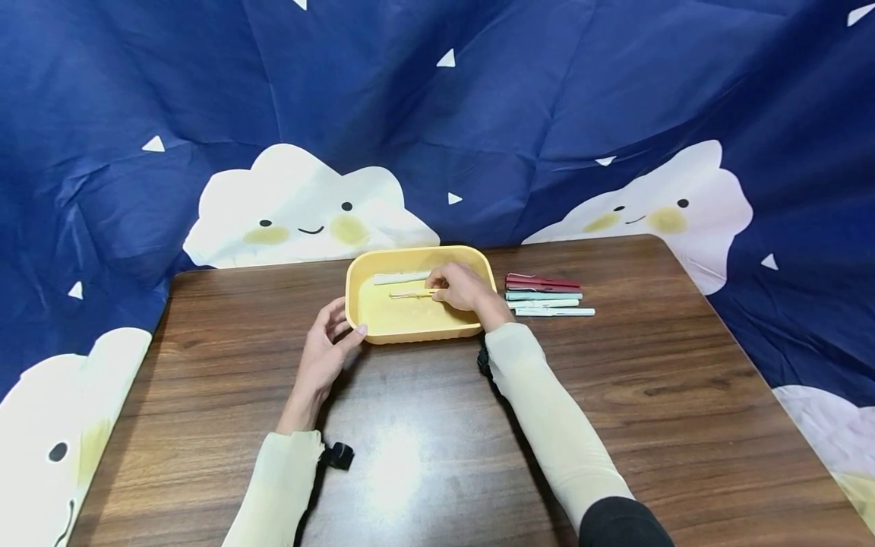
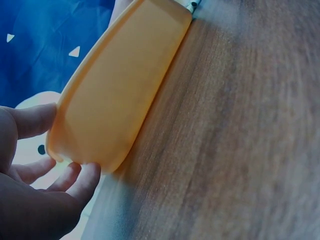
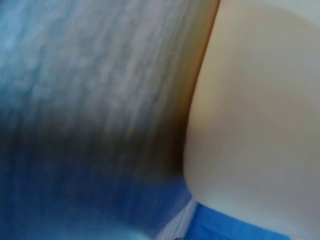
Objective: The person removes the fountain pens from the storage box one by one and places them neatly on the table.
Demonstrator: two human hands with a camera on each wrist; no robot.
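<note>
A yellow rectangular tray (image 1: 410, 328) stands near the far side of the table. My left hand (image 1: 321, 353) holds its left end, thumb at the near corner of the rim and fingers against the outer wall. In the left wrist view, the fingers curl about the end of the tray (image 2: 112, 92). Inside the tray, my right hand (image 1: 463, 287) pinches a slim yellow pen (image 1: 409, 295) that points left. Behind that pen lies a whitish pen (image 1: 390, 279). The tray's wall (image 3: 255, 115) fills much of the right wrist view, where the right hand's fingers are hidden.
Right of the tray, several pens lie side by side on the wooden table (image 1: 649, 380), among them a dark red pen (image 1: 543, 281), a light teal pen (image 1: 547, 295) and a white pen (image 1: 557, 311). A blue curtain with clouds (image 1: 478, 114) hangs behind the table.
</note>
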